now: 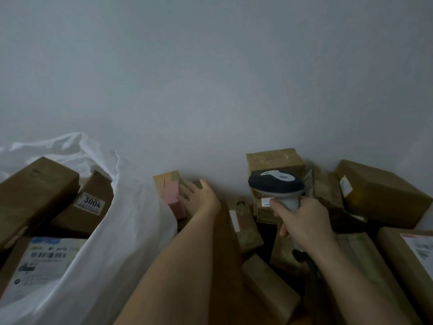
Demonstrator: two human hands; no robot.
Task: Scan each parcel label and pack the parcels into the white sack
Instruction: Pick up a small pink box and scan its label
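Two bare forearms enter from the near edge and reach away toward the wall. The left hand (199,199) lies far of centre, fingers straight and relaxed, its fingertips touching the side of a small pink-faced parcel (172,195) that stands upright against the wall (210,78); nothing is gripped. The right hand (302,221) is curled round the pale grip of a handheld scanner (275,184), whose dark head points away toward a brown box (274,160) set against the wall, with a smaller labelled box (266,207) just below the scanner head.

The white sack (121,231) fills the left side, its mouth open and its right edge draped down just beside the left forearm. Inside it lie a long brown carton (32,191) tilted at the far left, a carton with a sticker reading 3004 (91,202) beside it, and nearer, a parcel with a large barcode label (44,261).

Loose parcels crowd the right half: a narrow box (243,221) between the two arms, a low box (269,285) near the right forearm, a big carton (379,193) tilted at the far right, and a labelled parcel (412,254) cut off by the right edge. These overlap or touch one another, with dark gaps between them. The only open room is the strip between sack edge and left arm, and the bare wall above.
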